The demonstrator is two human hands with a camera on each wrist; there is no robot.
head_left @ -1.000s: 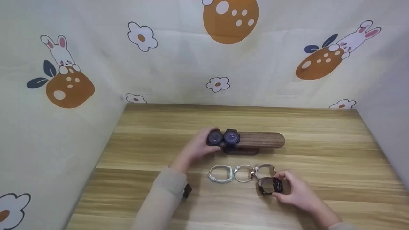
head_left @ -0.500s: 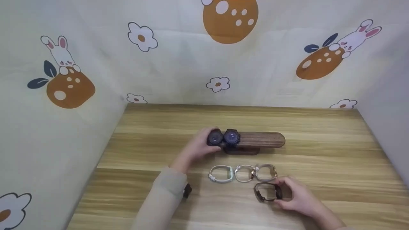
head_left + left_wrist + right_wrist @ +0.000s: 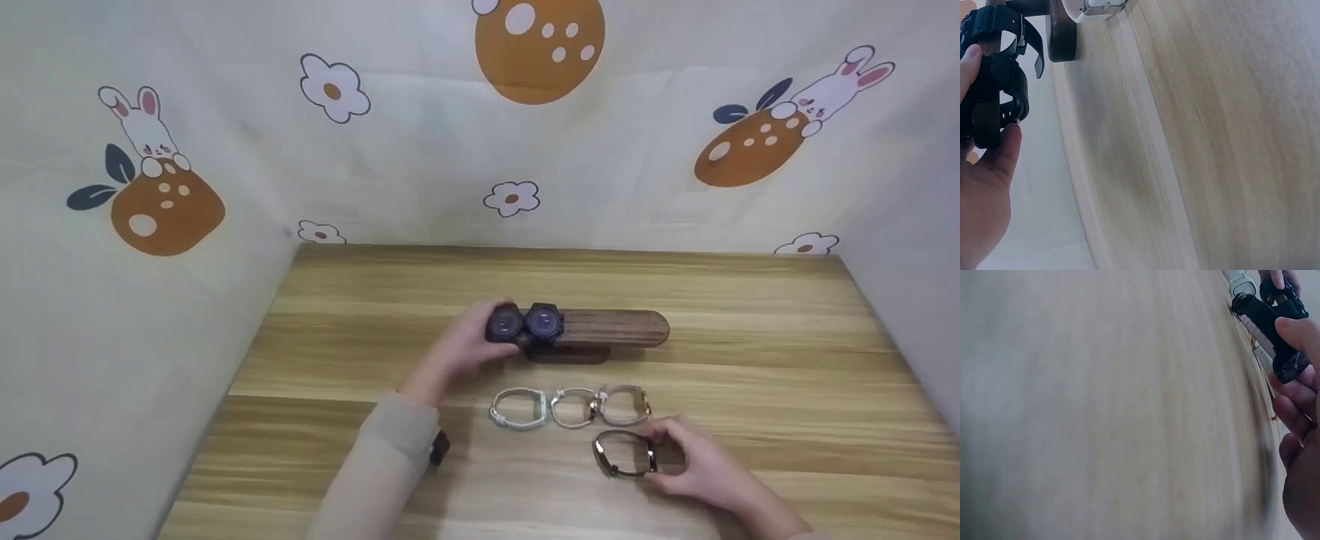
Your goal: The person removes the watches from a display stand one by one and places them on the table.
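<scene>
My left hand [image 3: 469,337] grips the left end of a dark wooden watch stand [image 3: 615,328], its fingers around the black watch at that end. Another black watch [image 3: 544,321] sits beside it on the bar. From the left wrist view, the left thumb touches the strap of the end watch [image 3: 1013,90]. Between thumb and fingers, my right hand [image 3: 697,465] pinches a black watch [image 3: 651,454] by its case, the strap closed in a loop. Just behind it a row holds a pale mint watch [image 3: 517,409], a white-strapped watch [image 3: 574,407] and a pinkish-grey one [image 3: 624,405].
A small black object [image 3: 439,448] shows beside the left sleeve, mostly hidden by it. The wooden tabletop [image 3: 787,360] meets patterned cloth walls [image 3: 420,150] at the back and sides.
The right hand has moved slightly toward the front with the black watch and turned it, so its face no longer shows from above. The left hand and stand stay put.
</scene>
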